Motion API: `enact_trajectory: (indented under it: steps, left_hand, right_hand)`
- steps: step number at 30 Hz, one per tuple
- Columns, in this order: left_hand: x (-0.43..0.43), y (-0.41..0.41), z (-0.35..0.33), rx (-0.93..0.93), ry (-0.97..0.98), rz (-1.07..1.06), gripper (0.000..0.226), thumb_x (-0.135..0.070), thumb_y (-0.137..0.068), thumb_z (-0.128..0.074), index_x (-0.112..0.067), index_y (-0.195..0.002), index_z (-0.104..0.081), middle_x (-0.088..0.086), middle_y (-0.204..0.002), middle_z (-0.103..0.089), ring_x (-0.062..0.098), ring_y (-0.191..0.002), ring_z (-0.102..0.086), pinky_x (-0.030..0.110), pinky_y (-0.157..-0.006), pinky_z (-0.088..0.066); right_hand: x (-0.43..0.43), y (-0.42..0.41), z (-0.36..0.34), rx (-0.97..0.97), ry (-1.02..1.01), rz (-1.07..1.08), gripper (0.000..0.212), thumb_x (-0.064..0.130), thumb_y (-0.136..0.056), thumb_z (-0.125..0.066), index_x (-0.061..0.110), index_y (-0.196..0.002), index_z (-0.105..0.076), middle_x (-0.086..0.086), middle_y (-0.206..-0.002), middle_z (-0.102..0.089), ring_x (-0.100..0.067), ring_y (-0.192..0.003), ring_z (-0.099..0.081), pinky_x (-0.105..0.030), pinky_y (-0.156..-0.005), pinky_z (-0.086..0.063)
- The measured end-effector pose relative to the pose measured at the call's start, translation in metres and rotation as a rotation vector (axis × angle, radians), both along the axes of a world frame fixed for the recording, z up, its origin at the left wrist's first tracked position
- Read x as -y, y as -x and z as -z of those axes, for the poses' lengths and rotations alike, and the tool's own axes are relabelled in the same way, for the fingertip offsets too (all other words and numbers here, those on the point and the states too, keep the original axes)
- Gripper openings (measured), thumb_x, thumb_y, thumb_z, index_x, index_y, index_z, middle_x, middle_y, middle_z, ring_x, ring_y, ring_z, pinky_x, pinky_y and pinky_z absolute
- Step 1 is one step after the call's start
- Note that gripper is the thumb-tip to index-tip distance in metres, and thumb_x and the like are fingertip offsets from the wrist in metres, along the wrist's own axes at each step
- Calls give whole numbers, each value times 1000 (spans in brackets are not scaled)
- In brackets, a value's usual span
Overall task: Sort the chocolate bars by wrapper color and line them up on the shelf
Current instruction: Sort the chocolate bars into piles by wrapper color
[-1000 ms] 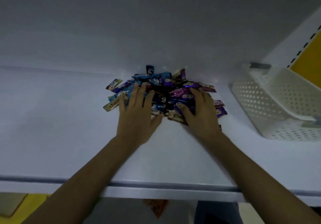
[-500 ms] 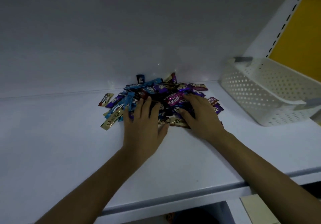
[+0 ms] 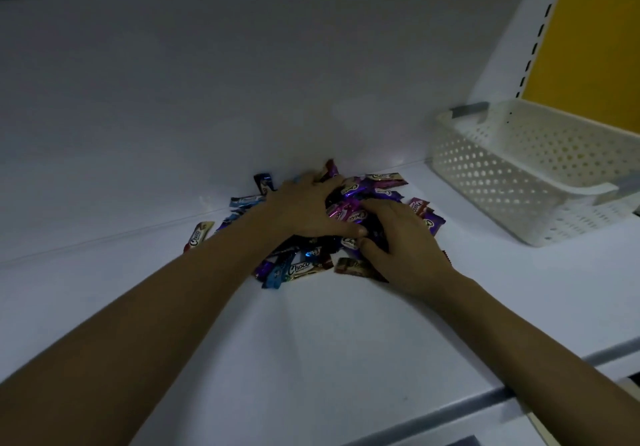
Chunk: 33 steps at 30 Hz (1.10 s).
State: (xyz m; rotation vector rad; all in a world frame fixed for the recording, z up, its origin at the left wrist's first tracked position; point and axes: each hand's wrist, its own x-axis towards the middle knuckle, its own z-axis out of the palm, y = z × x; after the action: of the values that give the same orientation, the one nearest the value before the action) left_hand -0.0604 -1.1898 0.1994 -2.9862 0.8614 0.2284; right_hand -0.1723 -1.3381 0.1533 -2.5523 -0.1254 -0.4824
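purple, blue, gold chocolate bars [image 3: 356, 187] unsorted under my left hand [image 3: 304, 207] and right hand [image 3: 407, 243], fingers [image 3: 381, 207] spread; next, pinch out one colour.

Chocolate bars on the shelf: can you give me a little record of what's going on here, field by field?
Place: white shelf
Bars: mixed pile against the back wall, unsorted
Left hand: palm down on the pile
Right hand: on the pile's right side
Grip: unclear for both
Nearby: white basket to the right, apart from the pile
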Motion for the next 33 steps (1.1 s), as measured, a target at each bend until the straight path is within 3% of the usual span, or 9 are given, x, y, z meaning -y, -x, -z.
enact_trajectory:
  steps: [3, 6, 10, 14, 19, 23, 25, 29, 33]
  left_hand:
    - [0, -10, 8, -18, 33, -2, 113, -92, -50, -40, -44, -148, -14, 10, -149, -33, 40, -131, -36, 56, -107, -33]
    - [-2, -10, 5, 136, 98, 115, 87, -75, -72, -57, -33, -143, -32, 10, -120, -52, 31, -105, -56, 38, -86, -49]
    - [-3, -6, -1, 419, -4, 248, 61, -48, -92, -51, -27, -145, -31, 8, -111, -53, 27, -86, -59, 29, -60, -40]
    - [-7, -7, -21, 534, -75, 297, 51, -38, -100, -41, -26, -148, -26, 8, -118, -53, 24, -76, -54, 29, -57, -34]
    - [-18, 0, -38, 600, 16, 246, 45, -34, -104, -34, -21, -146, -28, 10, -116, -55, 28, -75, -55, 30, -58, -37]
    - [-36, 2, -54, 622, 228, 165, 41, -33, -102, -39, -16, -139, -38, 8, -104, -60, 29, -79, -58, 34, -64, -41]
    - [-47, 5, -57, 592, 431, 110, 40, -32, -100, -44, -15, -136, -40, 0, -91, -57, 24, -75, -57, 31, -63, -39]
    - [-71, 16, -55, 474, 883, -110, 35, -29, -96, -54, -19, -127, -44, -12, -74, -51, 5, -61, -52, 21, -52, -39]
    - [-111, 34, -47, 430, 1196, -295, 27, -25, -94, -59, -22, -118, -47, -8, -80, -55, 9, -70, -58, 20, -60, -47]
  right_hand:
    - [0, 1, 1, 2, -18, 5, 51, 32, -87, -47, 7, -131, -53, -10, -130, -57, -25, -120, -50, -27, -99, -30]
    - [1, 2, 0, 8, -28, 3, 48, 30, -89, -49, 8, -131, -52, -9, -129, -57, -25, -117, -50, -27, -96, -30]
    - [1, 4, -1, 40, -54, 3, 41, 20, -91, -58, 12, -131, -53, -8, -128, -57, -23, -116, -49, -25, -94, -30]
    - [1, 5, 0, 46, -45, 18, 44, 28, -89, -53, 14, -130, -53, -6, -125, -59, -24, -114, -51, -27, -93, -32]
    - [-6, 5, -2, 79, 80, 20, 48, 36, -85, -48, 14, -127, -55, -5, -122, -61, -25, -115, -53, -32, -96, -35]
    - [-9, 0, -12, 103, 199, 6, 50, 38, -84, -49, 13, -127, -56, -7, -123, -61, -28, -116, -54, -42, -101, -37]
    - [-14, -4, -23, 89, 171, -18, 50, 39, -86, -47, 14, -129, -55, -6, -123, -60, -27, -115, -53, -41, -100, -38]
    - [-48, -8, -43, 27, -168, -143, 40, 35, -95, -52, 15, -130, -53, -3, -123, -59, -18, -113, -53, -34, -96, -45]
    - [-106, -14, -49, -171, -560, -266, 50, 37, -93, -55, 16, -138, -43, -3, -121, -60, -16, -109, -59, -24, -88, -48]
